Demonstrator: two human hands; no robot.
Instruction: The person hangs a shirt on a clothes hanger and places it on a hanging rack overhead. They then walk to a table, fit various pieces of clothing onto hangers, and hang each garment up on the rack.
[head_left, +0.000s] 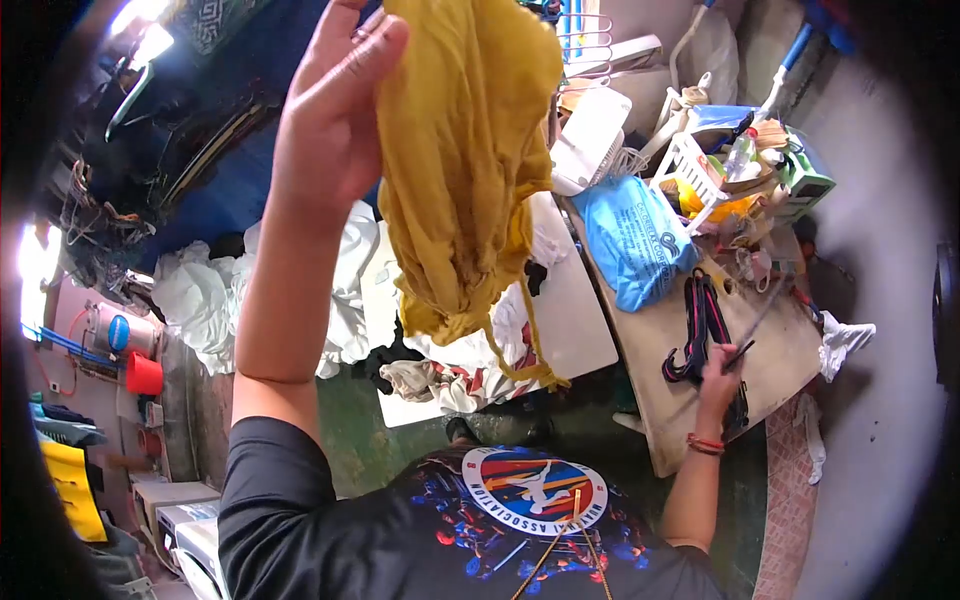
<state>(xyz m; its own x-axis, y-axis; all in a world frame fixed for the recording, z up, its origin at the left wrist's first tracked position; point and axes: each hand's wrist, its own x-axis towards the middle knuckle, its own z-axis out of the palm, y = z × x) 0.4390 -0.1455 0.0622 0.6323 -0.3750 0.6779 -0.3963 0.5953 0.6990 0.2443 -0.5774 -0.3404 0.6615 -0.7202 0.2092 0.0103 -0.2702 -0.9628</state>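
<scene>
My left hand (345, 110) is raised at the top of the view with its thumb against a mustard-yellow cloth garment (460, 150). Its fingertips are partly cut off by the frame's upper edge. The garment hangs down bunched, with a narrow yellow strip (535, 345) dangling from its lower end. Over the wooden table at the right, my right hand (718, 380) is closed around a thin dark piece whose tip sticks out; its kind is unclear. Beside that hand lie black straps with pink edging (705, 305).
White and mixed clothes (450, 385) lie on a white table (590, 335) in front. A blue plastic bag (635, 240), a white basket (690, 180) and a white appliance (590, 140) crowd the right. Dark clothes hang at upper left; a red bucket (144, 372) is at left.
</scene>
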